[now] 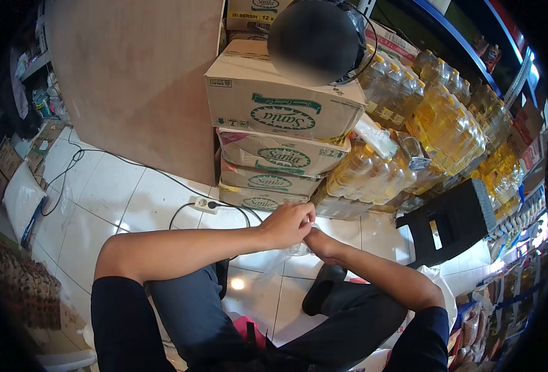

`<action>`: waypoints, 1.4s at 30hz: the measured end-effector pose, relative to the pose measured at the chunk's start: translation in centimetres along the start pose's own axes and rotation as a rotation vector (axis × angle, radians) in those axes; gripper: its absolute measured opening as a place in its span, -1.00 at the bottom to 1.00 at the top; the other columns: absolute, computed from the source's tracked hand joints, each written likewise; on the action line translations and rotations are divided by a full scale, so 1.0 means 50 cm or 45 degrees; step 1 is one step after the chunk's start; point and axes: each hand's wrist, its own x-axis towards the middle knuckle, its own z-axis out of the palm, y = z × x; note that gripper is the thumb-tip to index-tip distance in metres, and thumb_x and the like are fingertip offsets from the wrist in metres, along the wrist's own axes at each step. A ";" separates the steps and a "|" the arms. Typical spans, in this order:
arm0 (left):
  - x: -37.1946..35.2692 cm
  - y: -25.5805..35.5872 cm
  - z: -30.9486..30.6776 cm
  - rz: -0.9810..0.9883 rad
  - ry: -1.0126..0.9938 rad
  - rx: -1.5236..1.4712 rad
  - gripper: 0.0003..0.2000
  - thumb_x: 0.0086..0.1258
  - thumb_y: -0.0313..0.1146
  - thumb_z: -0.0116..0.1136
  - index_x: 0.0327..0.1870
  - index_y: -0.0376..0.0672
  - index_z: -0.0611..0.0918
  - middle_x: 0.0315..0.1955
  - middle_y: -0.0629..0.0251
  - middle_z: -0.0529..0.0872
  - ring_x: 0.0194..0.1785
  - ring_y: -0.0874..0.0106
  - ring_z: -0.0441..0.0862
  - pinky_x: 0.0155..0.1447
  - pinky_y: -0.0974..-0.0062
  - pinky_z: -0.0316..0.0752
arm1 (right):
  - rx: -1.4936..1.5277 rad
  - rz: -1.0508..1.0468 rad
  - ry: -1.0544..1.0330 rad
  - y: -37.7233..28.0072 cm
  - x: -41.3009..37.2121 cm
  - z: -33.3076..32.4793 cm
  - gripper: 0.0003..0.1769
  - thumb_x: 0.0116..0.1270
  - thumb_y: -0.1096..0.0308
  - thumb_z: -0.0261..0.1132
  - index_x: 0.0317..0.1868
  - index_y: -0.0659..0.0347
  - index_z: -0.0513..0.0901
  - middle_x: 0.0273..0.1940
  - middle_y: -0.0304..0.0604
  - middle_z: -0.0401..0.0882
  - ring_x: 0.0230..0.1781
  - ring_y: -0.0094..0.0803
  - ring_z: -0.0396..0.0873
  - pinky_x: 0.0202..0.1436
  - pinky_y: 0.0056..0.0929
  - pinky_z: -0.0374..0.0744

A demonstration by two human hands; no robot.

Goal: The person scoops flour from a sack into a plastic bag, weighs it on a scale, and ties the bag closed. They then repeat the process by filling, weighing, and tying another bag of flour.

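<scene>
My left hand (288,223) and my right hand (321,243) meet in front of me, low over the white tiled floor. Both pinch a thin clear plastic bag (286,255) that hangs crumpled below them. The left hand sits on top with its fingers curled at the bag's upper edge. The right hand is partly hidden beneath it. I cannot tell what is in the bag. My knees in grey trousers and a black sandal (321,289) lie just under the hands.
Stacked Sania cardboard boxes (283,111) stand ahead, with packs of yellow cooking-oil bottles (447,127) to their right. A black plastic stool (457,220) is at the right. A white power strip (203,204) and cables lie on the floor. Egg trays (23,285) at the left.
</scene>
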 end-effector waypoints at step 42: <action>-0.057 0.163 0.064 -0.167 -0.683 -0.376 -0.93 0.25 -0.61 0.18 -0.32 -0.31 0.53 -0.45 0.31 0.61 -0.32 0.55 0.60 -0.13 0.55 0.53 | -0.264 -0.927 1.514 0.019 0.135 -0.040 -0.36 0.20 0.18 0.24 0.21 0.35 0.29 -0.33 0.22 0.59 -0.23 0.21 0.60 -0.10 0.00 0.57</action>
